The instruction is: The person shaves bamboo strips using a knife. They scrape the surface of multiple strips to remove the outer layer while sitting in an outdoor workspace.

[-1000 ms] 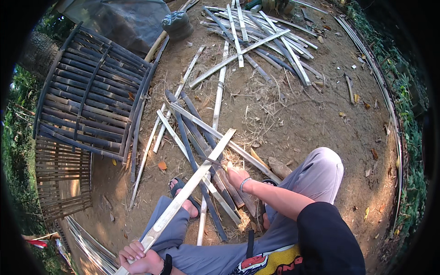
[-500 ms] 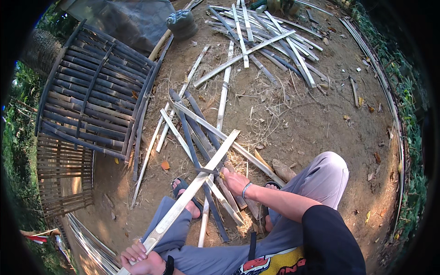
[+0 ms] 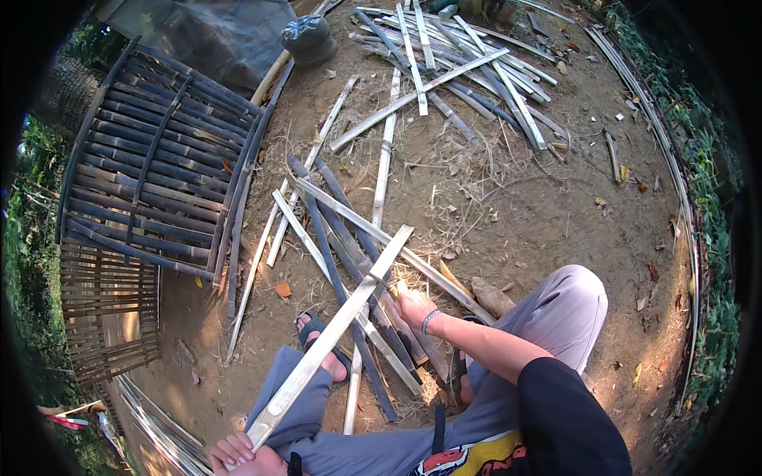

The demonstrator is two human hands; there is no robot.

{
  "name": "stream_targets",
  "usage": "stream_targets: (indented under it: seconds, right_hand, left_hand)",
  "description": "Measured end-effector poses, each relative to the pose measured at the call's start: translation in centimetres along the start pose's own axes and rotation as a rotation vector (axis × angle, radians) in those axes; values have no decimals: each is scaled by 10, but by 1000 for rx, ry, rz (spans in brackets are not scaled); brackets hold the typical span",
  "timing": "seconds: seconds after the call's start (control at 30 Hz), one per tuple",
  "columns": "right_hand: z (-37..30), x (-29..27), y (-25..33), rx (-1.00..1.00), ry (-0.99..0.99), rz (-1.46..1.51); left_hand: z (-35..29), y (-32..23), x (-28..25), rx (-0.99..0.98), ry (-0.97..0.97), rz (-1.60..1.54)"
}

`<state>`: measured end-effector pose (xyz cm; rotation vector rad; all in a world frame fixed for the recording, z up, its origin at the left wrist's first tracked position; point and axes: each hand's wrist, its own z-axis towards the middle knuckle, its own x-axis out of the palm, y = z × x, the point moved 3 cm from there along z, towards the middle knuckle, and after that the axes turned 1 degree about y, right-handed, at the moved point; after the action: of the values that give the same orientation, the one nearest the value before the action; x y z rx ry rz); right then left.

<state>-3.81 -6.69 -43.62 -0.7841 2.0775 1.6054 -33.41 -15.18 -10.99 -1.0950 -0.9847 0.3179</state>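
Note:
My left hand [image 3: 244, 458] is closed around the near end of a long, pale split bamboo strip [image 3: 325, 343]. The strip slants away from me to the upper right, across other strips on the ground. Closed around the handle of a knife is my right hand [image 3: 414, 306], close to the strip's far end. The knife's blade [image 3: 379, 279] lies across the strip's edge; much of the handle is hidden in my fingers. Beneath lie dark bamboo strips [image 3: 332, 252] and another pale strip [image 3: 421, 262], crossing one another between my feet.
Farther off is a heap of split bamboo [image 3: 464, 67]. To the left stands a dark bamboo slatted frame [image 3: 163, 159], with a filled plastic bag [image 3: 309, 41] beyond it. A brown chunk [image 3: 492, 297] lies by my right knee. Thin strips [image 3: 159, 424] lie at lower left.
My right hand and the knife have shifted a little away from me along the strip, toward its far end, and the blade's angle has turned. My left hand still grips the near end.

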Motion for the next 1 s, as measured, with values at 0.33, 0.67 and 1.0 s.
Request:
stream_targets:
  seconds: [0.33, 0.67, 1.0]
  right_hand:
    - [24, -8, -31, -35, 9, -82]
    - [35, -18, -53, 25, -53, -79]
    - [38, -13, -41, 41, 84, -109]
  left_hand:
    - [0, 0, -1, 20, -9, 17]
    - [12, 4, -13, -172, 313, -153]
    - [5, -2, -3, -94, 84, -67]
